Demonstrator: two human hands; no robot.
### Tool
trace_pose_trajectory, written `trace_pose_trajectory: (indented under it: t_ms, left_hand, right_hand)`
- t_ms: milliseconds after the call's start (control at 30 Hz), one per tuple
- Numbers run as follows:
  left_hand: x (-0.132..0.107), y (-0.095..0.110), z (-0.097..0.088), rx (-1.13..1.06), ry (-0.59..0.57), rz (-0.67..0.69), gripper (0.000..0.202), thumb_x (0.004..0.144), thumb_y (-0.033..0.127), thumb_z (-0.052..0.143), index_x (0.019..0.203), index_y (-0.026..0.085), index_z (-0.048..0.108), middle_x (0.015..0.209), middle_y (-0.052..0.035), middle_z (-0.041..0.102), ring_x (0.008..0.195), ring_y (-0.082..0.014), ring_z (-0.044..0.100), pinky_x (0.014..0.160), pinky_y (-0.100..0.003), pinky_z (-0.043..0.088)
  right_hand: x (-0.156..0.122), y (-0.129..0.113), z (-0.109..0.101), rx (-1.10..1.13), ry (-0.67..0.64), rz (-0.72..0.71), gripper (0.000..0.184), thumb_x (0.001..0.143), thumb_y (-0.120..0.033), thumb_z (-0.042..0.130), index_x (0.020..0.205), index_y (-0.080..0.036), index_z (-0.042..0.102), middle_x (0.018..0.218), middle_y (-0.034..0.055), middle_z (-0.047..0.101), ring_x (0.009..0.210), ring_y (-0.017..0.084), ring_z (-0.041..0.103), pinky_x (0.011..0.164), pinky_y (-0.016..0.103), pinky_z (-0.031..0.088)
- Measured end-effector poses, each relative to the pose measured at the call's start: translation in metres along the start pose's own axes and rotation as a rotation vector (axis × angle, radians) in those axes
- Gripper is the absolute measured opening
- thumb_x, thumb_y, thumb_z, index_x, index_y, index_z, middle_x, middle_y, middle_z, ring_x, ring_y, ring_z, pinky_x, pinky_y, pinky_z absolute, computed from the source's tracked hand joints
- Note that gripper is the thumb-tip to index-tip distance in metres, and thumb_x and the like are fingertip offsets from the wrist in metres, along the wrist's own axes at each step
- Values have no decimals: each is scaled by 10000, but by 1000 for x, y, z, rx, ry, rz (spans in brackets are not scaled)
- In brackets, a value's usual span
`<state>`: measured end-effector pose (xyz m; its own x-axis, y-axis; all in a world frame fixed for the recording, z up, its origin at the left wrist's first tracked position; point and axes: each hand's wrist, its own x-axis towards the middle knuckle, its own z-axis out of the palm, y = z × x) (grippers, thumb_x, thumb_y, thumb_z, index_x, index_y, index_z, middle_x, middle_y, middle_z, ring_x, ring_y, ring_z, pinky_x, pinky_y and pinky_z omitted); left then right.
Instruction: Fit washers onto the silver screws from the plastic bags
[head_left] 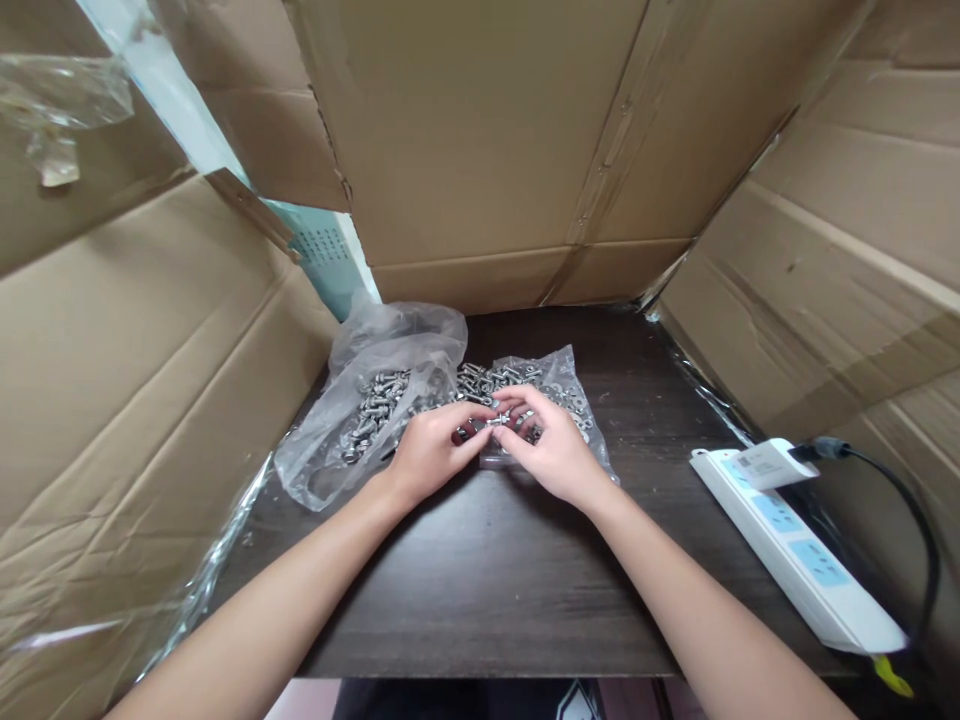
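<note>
My left hand [437, 448] and my right hand [551, 446] meet over the middle of the dark table. Between their fingertips is a small metal bolt [498, 421], pinched from both sides. Behind the hands lie loose bolts [474, 380] in a pile. A clear plastic bag [319, 470] at the left holds many bolts with nuts or washers on them [379, 405]. Flat washers [570, 402] lie on a second clear plastic sheet or bag [596, 450] at the right. Something shallow and clear-edged [495, 461] sits under my fingers, mostly hidden.
Cardboard walls [487, 150] enclose the dark table [465, 590] at the back and both sides. A white power strip [802, 550] lies at the right, with a white adapter [772, 465] and a black cable [919, 500] plugged in. The table's front edge is close to me.
</note>
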<state>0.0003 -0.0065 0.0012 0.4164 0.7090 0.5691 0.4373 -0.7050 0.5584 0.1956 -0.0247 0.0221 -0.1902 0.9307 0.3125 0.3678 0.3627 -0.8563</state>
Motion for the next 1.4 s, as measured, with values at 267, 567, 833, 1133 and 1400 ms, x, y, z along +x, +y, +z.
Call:
trace_pose_trajectory:
  t_ms: [267,567,833,1133,1400]
  left_hand:
    - [0,2,-1,10,12,22,131,971,221,643,1071,188,721,982,-39,797,724,-141,732,678,-233,596]
    - [0,3,-2,20,19,24,132,974,228,646,1071,185,724,967,-35,801,696,-134,727,665,-224,599]
    - [0,2,-1,0,22,35,121,965,223,661,1062,182,721,951,-28,799,696,-131,729,661,-215,596]
    - [1,2,0,18,23,15,135,956,237,682,1071,182,727,982,-27,805,717,-135,738,668,-212,591]
    - [0,2,0,14,26,33,113,945,213,698,1045,177,735,925,-15,803,690,-122,730,663,-193,583]
  right_hand:
    - [0,-5,-4,-7,-28,18,229,913,-269,606,1133,-215,638,919,29,682,762,155,634,687,296,518]
    - [-1,-7,-3,-4,-40,9,241,935,-253,563,1165,-216,628,997,55,707,848,175,671,703,304,533]
    - [-2,-3,0,-31,-22,-46,382,839,-149,611,1212,-233,618,1013,50,733,879,187,699,732,312,550]
    - [-2,-2,0,-62,-15,-61,402,837,-134,579,1225,-232,614,1061,53,738,826,169,679,722,304,553]
    - [-2,-5,-6,-136,-24,-17,277,1008,-268,437,1196,-218,634,954,50,730,828,198,681,773,352,522]
